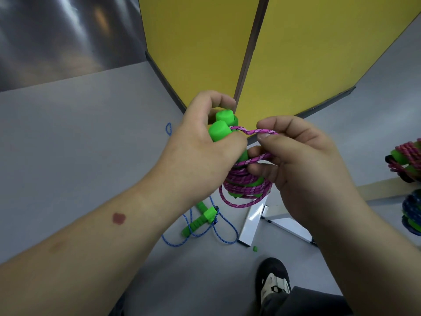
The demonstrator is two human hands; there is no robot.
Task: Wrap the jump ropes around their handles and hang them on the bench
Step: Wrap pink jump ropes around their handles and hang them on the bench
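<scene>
Both hands raised close together at frame centre, seen from above. Left hand [205, 137] curled around a pair of bright green, rounded foam handles [222, 128] held side by side, blunt ends pointing up past thumb and forefinger. Right hand [293, 160] pinching a braided pink-and-purple jump rope [246, 185] between thumb and forefinger, a short taut length running from that pinch across to the handle tops, a second strand passing under the curled fingers. Below the hands, same rope wound in several tight, woven-textured coils around the lower part of the handles, one looser loop sagging beneath. Down on the smooth grey floor [68, 144], a second jump rope of thin blue-and-white braided cord [224, 225], unwound in loose loops, with ribbed green handles [200, 221] lying crossed. Just beside it, a white angular metal bench leg [252, 222] and a small green scrap [255, 248]. At the right edge, a pale wooden bench edge [382, 190] with a wrapped pink rope bundle [405, 163] above it and a wrapped blue rope bundle [412, 213] below it. Behind, tall flat yellow panels [200, 42] with dark edging. At bottom, a black-and-white shoe [273, 281] and dark trouser leg.
</scene>
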